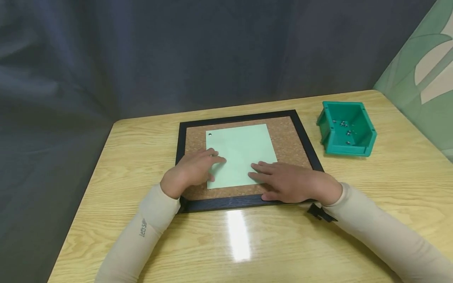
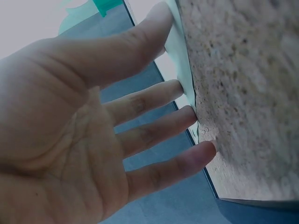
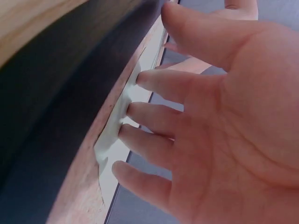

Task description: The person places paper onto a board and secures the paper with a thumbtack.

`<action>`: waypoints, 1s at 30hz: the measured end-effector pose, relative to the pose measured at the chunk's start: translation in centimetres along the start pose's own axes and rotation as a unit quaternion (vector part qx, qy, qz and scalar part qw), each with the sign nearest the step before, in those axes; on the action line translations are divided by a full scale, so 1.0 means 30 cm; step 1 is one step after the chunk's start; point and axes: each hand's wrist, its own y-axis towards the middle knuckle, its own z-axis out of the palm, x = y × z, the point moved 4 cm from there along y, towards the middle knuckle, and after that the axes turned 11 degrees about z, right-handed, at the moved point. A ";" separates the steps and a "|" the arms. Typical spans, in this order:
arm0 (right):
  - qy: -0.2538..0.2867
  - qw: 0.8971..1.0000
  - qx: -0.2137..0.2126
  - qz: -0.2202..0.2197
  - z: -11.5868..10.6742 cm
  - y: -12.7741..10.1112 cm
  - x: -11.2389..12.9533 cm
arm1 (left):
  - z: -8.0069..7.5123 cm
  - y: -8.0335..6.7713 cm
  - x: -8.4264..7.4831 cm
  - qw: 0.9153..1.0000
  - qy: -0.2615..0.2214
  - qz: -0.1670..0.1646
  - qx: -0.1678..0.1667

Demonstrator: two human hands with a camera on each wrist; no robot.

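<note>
A pale green square sheet of paper (image 1: pixel 240 149) lies on a cork board (image 1: pixel 288 137) with a black frame (image 1: pixel 226 202). One small shiny pushpin (image 1: pixel 210 134) sits at the sheet's far left corner. My left hand (image 1: pixel 192 169) rests at the paper's left edge, its fingers spread; in the left wrist view the fingertips (image 2: pixel 202 151) are at the edge of sheet and cork. My right hand (image 1: pixel 290 181) lies over the near right corner with straight, parted fingers, fingertips (image 3: pixel 128 130) on the paper. Its thumb reaches the near frame bar. Neither hand grips anything.
A green plastic bin (image 1: pixel 348 127) with several small shiny pins inside stands right of the board. The wooden table (image 1: pixel 116 157) has a dark curtain (image 1: pixel 212 51) along its back and left side. A leaf-patterned surface (image 1: pixel 424 78) borders the right.
</note>
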 end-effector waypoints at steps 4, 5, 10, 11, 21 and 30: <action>0.003 1.000 0.008 0.009 0.009 0.009 0.009 | 0.002 -0.002 0.005 1.000 0.006 -0.007 -0.002; 0.006 1.000 0.013 0.014 0.012 0.011 0.010 | 0.004 -0.001 0.005 1.000 0.010 -0.010 0.000; 0.024 0.999 0.022 0.021 0.026 0.011 0.005 | 0.012 0.002 0.001 0.999 0.036 -0.018 0.008; 0.025 0.999 0.023 0.022 0.028 0.010 0.003 | 0.013 0.003 0.000 0.999 0.039 -0.018 0.008; 0.010 1.000 -0.011 0.018 0.012 0.022 -0.028 | 0.015 -0.006 0.003 0.999 0.043 -0.007 0.004; 0.010 0.987 -0.134 0.084 -0.085 0.025 -0.098 | -0.061 -0.074 0.058 0.995 0.038 0.002 -0.090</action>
